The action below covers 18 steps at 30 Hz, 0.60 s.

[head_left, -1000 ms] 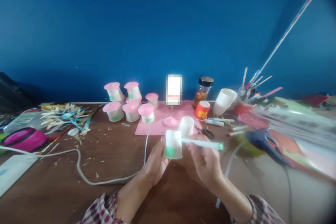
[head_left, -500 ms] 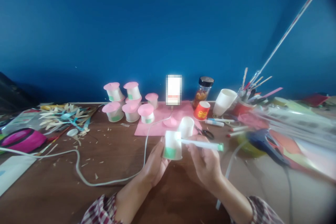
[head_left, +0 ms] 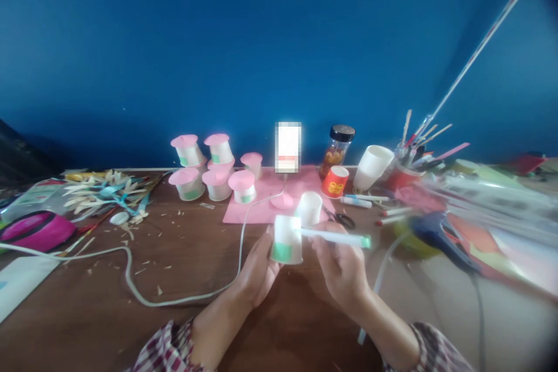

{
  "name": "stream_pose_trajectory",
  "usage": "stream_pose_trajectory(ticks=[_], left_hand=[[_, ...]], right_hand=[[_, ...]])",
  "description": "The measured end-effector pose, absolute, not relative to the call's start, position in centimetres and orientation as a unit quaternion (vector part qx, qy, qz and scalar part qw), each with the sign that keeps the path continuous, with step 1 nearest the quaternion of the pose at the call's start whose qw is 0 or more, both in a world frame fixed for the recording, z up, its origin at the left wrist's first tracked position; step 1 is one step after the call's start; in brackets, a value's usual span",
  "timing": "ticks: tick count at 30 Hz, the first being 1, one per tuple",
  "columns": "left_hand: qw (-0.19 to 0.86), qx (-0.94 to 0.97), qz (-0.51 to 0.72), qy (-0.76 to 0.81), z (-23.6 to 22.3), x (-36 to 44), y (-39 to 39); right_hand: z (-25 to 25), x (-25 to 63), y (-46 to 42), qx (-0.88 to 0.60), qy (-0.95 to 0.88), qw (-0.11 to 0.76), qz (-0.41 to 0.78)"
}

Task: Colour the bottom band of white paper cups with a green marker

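Observation:
My left hand (head_left: 259, 270) is closed around the side of a white paper cup (head_left: 285, 232) with a green patch low on its wall. In my right hand (head_left: 342, 267) is a white marker pen (head_left: 333, 236) with a green end, held level; its other end meets the right side of the cup, and I cannot tell if it presses on it. Just behind stands another white paper cup (head_left: 310, 208), on a pink sheet (head_left: 261, 212). A round pink piece (head_left: 282, 201) lies on that sheet.
Stacked cups with pink discs (head_left: 190, 185) stand at the back left. Scissors (head_left: 344, 220), a red cup (head_left: 335, 182) and a lidded jar (head_left: 335, 148) are to the right. A white cable (head_left: 174, 302) curves across the table. A blue glue gun (head_left: 449, 238) lies at right.
Hardly anything differs. The whole view has shifted slightly upward; both hands keep the same hold on the cup and the marker pen.

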<state>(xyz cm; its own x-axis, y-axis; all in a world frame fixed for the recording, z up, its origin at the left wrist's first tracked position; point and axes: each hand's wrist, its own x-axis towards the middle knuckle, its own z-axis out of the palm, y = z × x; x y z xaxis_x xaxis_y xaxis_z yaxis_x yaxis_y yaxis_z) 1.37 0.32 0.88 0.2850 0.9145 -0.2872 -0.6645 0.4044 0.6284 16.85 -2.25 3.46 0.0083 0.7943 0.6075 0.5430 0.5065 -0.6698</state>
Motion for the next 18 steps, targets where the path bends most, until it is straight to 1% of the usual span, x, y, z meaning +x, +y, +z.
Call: stream_pose_trajectory(ticks=[18], left_hand=[[0.775,0.194,0.511,0.316,0.64,1.32,0.37]], right_hand=[[3.02,16.88,-2.17,-0.495,-0.683,0.522,0.128]])
